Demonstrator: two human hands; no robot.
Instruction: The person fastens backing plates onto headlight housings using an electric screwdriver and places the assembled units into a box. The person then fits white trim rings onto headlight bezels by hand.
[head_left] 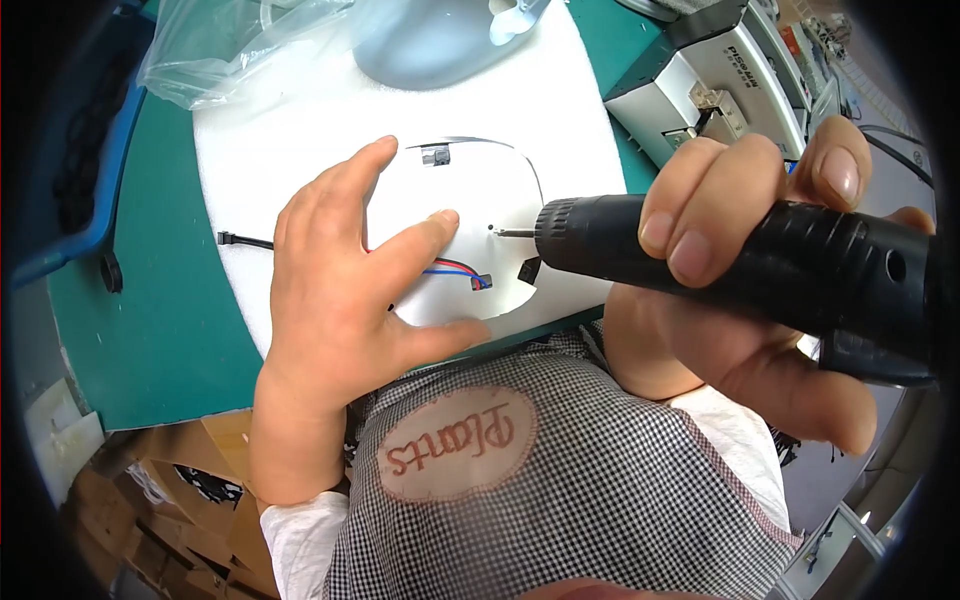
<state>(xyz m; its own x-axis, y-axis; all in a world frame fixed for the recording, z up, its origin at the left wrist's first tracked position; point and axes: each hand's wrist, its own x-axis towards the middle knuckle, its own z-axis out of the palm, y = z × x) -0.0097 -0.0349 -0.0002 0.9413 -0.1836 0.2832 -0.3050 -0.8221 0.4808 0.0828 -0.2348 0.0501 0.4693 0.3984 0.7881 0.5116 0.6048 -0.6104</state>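
My right hand (712,210) is wrapped around a black electric screwdriver (600,235), held nearly level and coming in from the right. Its thin metal bit (515,233) points left, and the tip meets a small dark spot, a screw or a hole, on a white rounded part (480,190). Fingers spread, my left hand (335,270) rests over the left side of that part and covers some of it. Red, blue and black wires (455,267) run from under the left hand to a small connector (482,282). Small black pieces (436,155) sit near the part's rim.
White foam padding (235,190) lies under the part on a green mat (160,340). Clear plastic bag (240,50) and grey-blue rounded shell (430,40) are at the back. A boxy machine (720,80) stands back right, a blue bin (100,190) at left. One black-tipped cable (240,240) sticks out leftward.
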